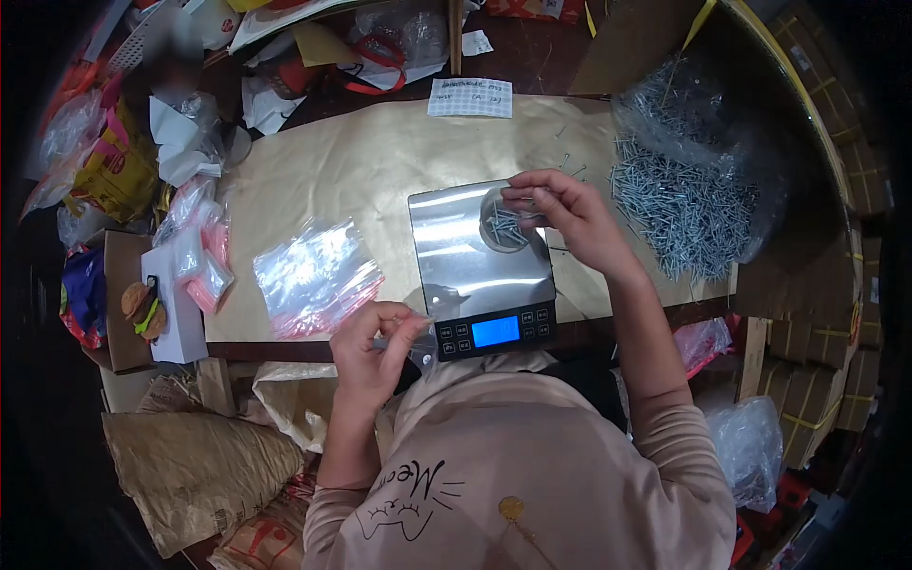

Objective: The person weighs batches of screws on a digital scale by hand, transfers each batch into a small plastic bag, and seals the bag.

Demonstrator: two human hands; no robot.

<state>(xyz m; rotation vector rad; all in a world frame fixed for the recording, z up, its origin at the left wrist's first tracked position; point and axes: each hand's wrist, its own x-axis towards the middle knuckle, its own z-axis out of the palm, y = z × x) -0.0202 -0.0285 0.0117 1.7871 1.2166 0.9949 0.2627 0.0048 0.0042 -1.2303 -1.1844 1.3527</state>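
Note:
A digital scale [446, 256] with a shiny metal plate and a lit blue display stands in front of me. On the upper right of its plate is a small round dish [490, 239] with screws [508, 226] in it. My right hand [570, 214] curls over the dish's rim, fingers and thumb closed on it. Beside the scale's lower left corner, my left hand [375, 347] pinches what looks like a clear plastic bag [420, 344], barely visible. Left of the scale lies a stack of clear zip bags [318, 271] with red edges.
A large heap of loose screws [679, 195] spills from a plastic bag [750, 142] on the right. A few single screws [565, 160] lie behind the scale. A labelled sheet [470, 98] is at the back. Boxes [128, 285] and wrapped packets [204, 252] crowd the left side.

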